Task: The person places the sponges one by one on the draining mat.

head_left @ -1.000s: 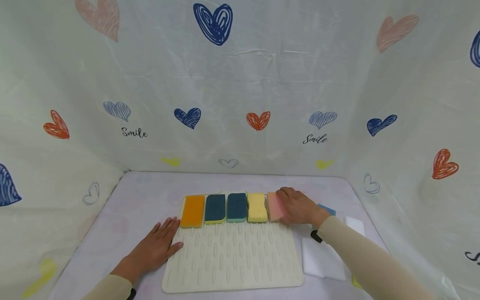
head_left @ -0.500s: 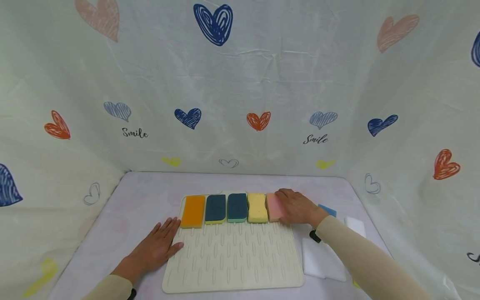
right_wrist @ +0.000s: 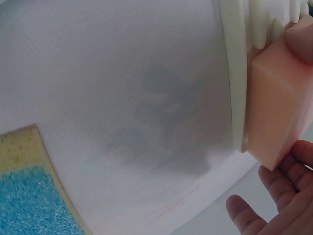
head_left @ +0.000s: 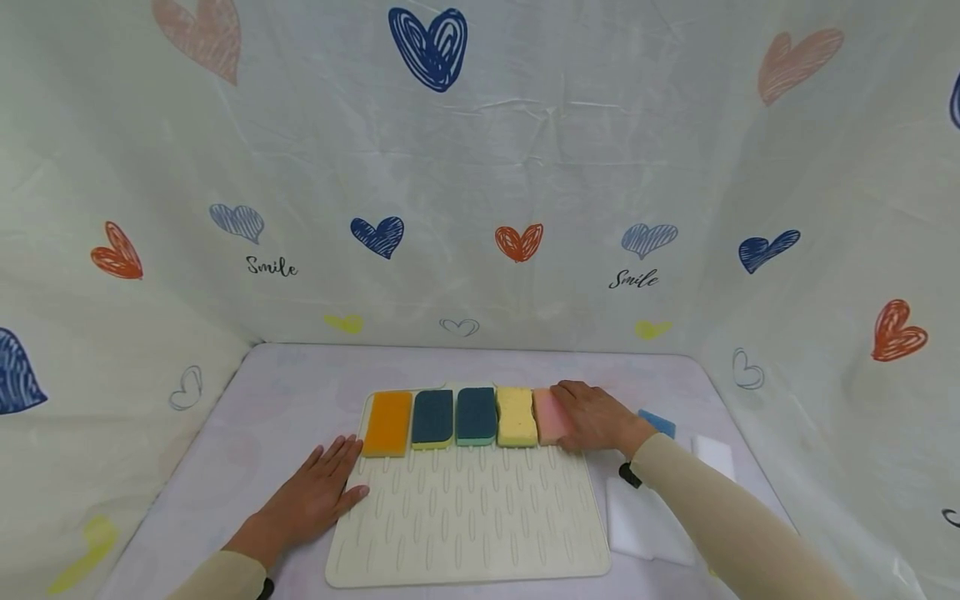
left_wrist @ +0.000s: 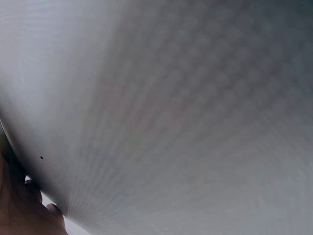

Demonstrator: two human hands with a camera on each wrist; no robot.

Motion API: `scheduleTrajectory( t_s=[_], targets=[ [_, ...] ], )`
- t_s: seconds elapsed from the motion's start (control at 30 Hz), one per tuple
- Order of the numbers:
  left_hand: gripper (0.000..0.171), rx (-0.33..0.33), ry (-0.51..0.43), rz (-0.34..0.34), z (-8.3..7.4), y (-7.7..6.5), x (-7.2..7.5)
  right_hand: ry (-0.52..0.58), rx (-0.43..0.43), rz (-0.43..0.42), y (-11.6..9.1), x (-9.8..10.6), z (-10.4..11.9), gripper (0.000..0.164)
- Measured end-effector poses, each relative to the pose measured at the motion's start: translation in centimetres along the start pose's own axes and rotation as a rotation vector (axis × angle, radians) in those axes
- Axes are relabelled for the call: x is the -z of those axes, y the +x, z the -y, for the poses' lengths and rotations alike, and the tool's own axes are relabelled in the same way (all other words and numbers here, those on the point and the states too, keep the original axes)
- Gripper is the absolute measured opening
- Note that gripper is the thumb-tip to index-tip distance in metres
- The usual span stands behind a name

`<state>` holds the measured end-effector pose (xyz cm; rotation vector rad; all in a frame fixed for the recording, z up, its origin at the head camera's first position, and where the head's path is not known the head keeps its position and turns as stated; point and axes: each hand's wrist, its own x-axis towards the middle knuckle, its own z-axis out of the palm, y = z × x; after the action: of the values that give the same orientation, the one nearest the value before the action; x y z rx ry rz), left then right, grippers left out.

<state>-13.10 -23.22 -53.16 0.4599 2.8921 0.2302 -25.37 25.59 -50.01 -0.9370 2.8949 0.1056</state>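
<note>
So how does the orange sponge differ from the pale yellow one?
The orange sponge has straight sides, while the pale yellow sponge curves in at the waist. The orange sponge looks longer than the yellow one. The orange one ends the row; the yellow one sits inside it. Both lie on the cream mat.

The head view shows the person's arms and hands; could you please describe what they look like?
The left sleeve and right sleeve are plain beige. A partly hidden black band shows at each wrist. The left hand and right hand wear no gloves.
</note>
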Motion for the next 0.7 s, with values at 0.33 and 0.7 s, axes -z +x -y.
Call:
scheduleTrajectory(
  t_s=[0.33,0.7],
  targets=[
    [0.085,0.0,0.0,-0.003,-0.12,-0.07,-0.03,0.008,-0.007,-0.014,-0.04,-0.01,-0.14,0.086],
    [0.086,-0.006,-0.002,-0.009,-0.05,-0.05,-0.07,0.001,-0.01,-0.013,0.05,-0.2,-0.31,0.086]
  ],
)
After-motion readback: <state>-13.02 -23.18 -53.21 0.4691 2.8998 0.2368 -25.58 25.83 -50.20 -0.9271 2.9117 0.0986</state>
